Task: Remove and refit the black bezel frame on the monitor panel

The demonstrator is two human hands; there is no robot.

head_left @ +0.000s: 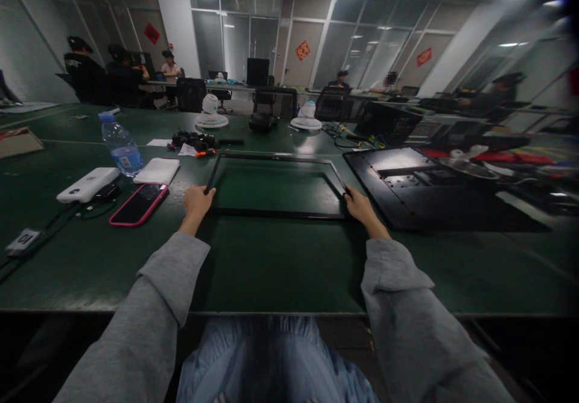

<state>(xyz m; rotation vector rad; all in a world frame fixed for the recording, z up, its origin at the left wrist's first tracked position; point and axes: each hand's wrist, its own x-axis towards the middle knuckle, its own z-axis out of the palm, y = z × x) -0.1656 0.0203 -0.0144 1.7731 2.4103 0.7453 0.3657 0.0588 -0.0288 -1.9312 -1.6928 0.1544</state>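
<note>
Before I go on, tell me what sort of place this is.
Likely a shared office workroom: a wide green table, a thin black rectangular frame, and tall glass-panelled partitions beyond.

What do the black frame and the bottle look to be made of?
The black frame: probably plastic, perhaps painted metal; its thin bars carry a faint sheen. The bottle: likely clear plastic, glossy, with see-through, bluish walls.

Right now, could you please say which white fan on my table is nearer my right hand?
The fan beside the cables is nearer your right hand; the other fan stands farther left.
</note>
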